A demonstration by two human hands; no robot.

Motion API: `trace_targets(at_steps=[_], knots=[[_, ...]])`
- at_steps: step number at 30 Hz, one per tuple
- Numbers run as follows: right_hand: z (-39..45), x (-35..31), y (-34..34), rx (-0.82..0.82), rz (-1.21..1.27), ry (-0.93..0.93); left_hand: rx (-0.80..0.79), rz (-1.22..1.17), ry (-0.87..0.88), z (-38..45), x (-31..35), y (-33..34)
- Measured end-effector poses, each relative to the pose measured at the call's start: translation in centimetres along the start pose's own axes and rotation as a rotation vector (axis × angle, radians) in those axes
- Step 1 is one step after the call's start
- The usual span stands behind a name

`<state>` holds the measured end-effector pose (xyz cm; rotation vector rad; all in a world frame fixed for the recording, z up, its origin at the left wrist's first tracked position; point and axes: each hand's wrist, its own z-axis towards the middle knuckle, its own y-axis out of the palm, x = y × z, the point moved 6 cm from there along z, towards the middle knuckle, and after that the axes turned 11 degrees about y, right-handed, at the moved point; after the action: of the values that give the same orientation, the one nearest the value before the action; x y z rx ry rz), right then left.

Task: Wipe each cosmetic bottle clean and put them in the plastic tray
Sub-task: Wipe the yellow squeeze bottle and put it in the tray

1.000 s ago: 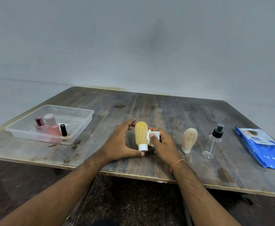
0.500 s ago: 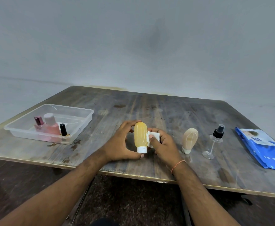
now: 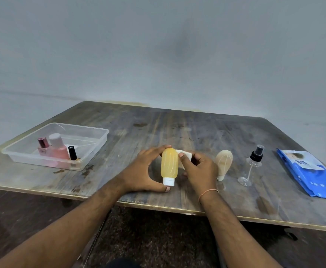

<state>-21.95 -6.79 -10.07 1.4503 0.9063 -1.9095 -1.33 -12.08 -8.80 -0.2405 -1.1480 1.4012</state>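
1. Wooden counter (image 3: 177, 132) carries everything.
2. Clear plastic tray (image 3: 92, 151), far left, holds three small bottles.
3. Left hand (image 3: 140, 171): grip clamped end to end on the yellow bottle (image 3: 169, 165), cap down, mid-counter.
4. Right hand (image 3: 198, 169) pinches a white wipe (image 3: 186, 154), seemingly against the bottle.

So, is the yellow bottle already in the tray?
No, the left hand holds the yellow bottle above the table, outside the tray.

The white wipe (image 3: 185, 155) is mostly hidden behind the right hand (image 3: 198, 169); the blue packet (image 3: 311, 175) runs off the right edge.
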Motion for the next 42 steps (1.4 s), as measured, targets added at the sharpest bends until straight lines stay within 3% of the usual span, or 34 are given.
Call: trace_targets(at_steps=[14, 19, 26, 31, 35, 42], knots=[[-4.1, -3.9, 1.6, -0.28, -0.063, -0.529, 0.16, -0.042, 0.011, -0.1, -1.7, -0.5], [-3.9, -3.7, 1.5, -0.199, -0.123, -0.518, 0.131, -0.024, 0.007, -0.1, -1.4, -0.4], [-2.6, -3.2, 0.8, -0.029, -0.14, -0.392, -0.026, 0.018, 0.09, 0.0, 0.2, 0.2], [-3.0, -3.4, 1.3, -0.148, -0.135, -0.44, 0.034, 0.042, 0.068, 0.0, -0.4, 0.1], [-4.1, -3.8, 2.1, -0.262, -0.201, -0.587, 0.102, 0.068, 0.042, 0.0, -1.1, -0.4], [-4.1, -3.8, 2.1, -0.151, -0.272, -0.615, 0.045, 0.112, 0.084, 0.1, -0.5, 0.1]])
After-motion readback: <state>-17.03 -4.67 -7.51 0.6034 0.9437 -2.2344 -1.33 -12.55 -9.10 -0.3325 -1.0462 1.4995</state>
